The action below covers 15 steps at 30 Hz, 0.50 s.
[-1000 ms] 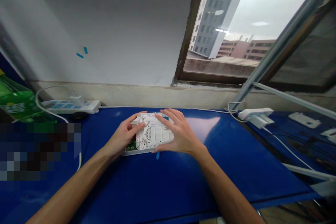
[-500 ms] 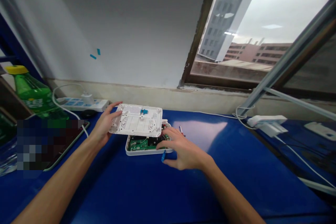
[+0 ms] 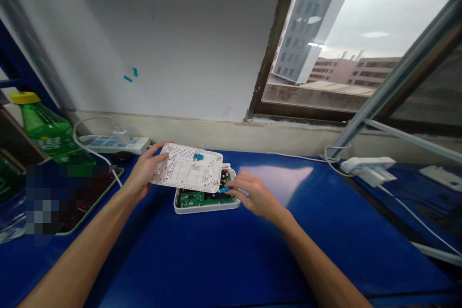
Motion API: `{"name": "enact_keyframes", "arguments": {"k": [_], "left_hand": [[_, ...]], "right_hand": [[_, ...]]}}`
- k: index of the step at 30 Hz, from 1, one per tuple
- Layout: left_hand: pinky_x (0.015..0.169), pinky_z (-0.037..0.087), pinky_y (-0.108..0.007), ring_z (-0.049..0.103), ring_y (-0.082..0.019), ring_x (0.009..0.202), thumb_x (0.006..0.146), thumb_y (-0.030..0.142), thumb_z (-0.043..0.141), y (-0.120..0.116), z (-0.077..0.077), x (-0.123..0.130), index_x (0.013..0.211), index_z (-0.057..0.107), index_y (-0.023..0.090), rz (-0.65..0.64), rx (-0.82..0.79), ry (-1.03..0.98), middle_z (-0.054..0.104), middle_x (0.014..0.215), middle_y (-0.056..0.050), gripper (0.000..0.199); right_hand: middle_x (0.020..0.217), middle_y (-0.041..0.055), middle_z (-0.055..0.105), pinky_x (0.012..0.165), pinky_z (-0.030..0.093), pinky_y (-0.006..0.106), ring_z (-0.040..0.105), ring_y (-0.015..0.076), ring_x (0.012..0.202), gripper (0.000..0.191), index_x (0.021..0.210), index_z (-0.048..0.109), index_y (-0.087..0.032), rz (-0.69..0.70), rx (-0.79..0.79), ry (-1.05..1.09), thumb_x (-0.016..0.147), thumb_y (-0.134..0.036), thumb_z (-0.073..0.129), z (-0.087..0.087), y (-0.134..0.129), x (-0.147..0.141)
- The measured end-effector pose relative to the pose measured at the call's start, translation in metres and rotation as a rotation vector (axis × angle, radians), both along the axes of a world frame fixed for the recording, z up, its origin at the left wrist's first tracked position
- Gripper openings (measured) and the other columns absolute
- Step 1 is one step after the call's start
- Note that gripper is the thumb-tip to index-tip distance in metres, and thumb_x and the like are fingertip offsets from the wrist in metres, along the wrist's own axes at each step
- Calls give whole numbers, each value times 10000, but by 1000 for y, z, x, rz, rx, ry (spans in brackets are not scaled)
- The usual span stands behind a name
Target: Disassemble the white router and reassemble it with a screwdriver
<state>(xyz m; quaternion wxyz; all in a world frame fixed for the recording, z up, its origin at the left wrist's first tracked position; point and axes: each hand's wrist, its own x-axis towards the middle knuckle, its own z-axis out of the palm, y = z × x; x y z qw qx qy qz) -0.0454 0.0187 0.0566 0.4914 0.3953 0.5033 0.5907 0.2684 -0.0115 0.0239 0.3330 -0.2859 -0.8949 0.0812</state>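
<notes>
My left hand (image 3: pixel 147 166) grips the left edge of a white perforated cover (image 3: pixel 191 168), which is tilted above an opened white casing (image 3: pixel 207 209). A small blue part (image 3: pixel 198 156) sits on the cover. Inside the casing a green circuit board (image 3: pixel 191 198) shows, partly hidden by the cover. My right hand (image 3: pixel 250 192) pinches a small blue connector (image 3: pixel 224 189) over the casing's right side, close to the cover's lower right corner.
At the left are a green bottle (image 3: pixel 50 130), a phone (image 3: pixel 90 197), a black mouse-like object (image 3: pixel 122 156) and a white power strip (image 3: pixel 115 144). White adapters (image 3: pixel 371 171) and cables lie at the right beside a metal bar (image 3: pixel 364 110).
My right hand has raised the blue connector and brought it inward over the casing, its fingers now closed together. The cover's right side has tilted slightly down.
</notes>
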Motion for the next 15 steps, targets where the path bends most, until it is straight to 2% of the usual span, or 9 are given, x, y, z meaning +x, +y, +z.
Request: {"name": "enact_keyframes", "arguments": {"k": [8, 12, 15], "left_hand": [[560, 551, -210, 728, -187, 719, 710, 239, 768, -1, -2, 0, 1219, 698, 218, -9, 41, 30, 758, 949, -49, 515], [585, 539, -210, 707, -170, 724, 730, 266, 768, -4, -2, 6, 1223, 694, 231, -21, 102, 29, 746, 999, -44, 499], [621, 528, -208, 693, -165, 766, 750, 276, 757, -5, -2, 11, 1191, 704, 228, -2, 166, 46, 735, 1055, -44, 447]], "right_hand": [[810, 55, 762, 650, 523, 310, 682, 177, 676, 154, 1004, 748, -193, -141, 157, 120, 976, -308, 649, -7, 4, 3], [820, 50, 776, 610, 538, 314, 688, 178, 637, 151, 1031, 758, -212, -216, 152, 161, 959, -312, 671, -11, 6, 2], [860, 58, 788, 633, 562, 336, 709, 194, 675, 178, 1087, 757, -215, -251, 130, 190, 965, -295, 654, -12, 6, 3]]}}
